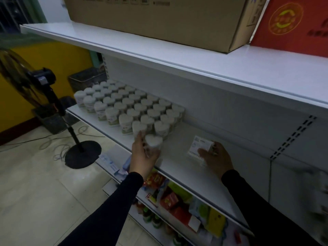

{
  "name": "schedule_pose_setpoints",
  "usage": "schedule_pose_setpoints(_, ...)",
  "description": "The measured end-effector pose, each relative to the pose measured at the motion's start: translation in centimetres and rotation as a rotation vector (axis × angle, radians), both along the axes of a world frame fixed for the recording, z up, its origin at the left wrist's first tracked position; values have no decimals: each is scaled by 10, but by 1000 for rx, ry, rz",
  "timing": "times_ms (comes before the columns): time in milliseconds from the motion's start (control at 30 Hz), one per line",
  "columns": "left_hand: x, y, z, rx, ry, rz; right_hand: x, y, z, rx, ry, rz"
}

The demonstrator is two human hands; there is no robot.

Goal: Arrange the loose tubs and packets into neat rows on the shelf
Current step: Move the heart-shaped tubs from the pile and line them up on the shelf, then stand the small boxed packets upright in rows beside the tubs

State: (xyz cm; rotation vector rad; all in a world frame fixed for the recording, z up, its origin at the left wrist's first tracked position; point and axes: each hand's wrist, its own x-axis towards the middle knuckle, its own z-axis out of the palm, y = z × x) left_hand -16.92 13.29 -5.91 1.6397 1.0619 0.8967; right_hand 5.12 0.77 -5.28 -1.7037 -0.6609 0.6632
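**Holding a tub and a packet at the shelf**

Holding light goods: the shelf (177,157) carries neat tub rows (131,107). The left hand (142,153) wraps a rigid, smooth tub (153,142) by its sides; the right hand (216,157) pinches a crushable packet (199,146).

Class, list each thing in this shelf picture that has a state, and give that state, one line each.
left hand: grips a heart-lidded tub
held tub: upright, at the block's near end
tub block: upright, in neat rows
right hand: holds the white packet
white packet: tilted, on the shelf
cardboard box: closed, on the top shelf
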Motion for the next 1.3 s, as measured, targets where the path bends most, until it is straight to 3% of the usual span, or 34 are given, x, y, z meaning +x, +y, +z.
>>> schedule_pose_setpoints(133, 8, -2, -5, 96, -6, 48, -3, 0, -2, 8, -7, -21)
schedule_pose_setpoints(833, 25, 5, -5, 114, 124, 61, -3, -7, 2, 23, -18, 24)
schedule_pose_setpoints(1000, 21, 0, -4, 145, 67, 65, -4, -10, 4, 44, -20, 11)
schedule_pose_setpoints(1167, 11, -13, -2, 169, 52, 247, -2, -13, 7, 36, -2, -48)
schedule_pose_setpoints(1300, 32, -26, 27, 209, 104, -36, -3, -10, 14, 151, 203, -79)
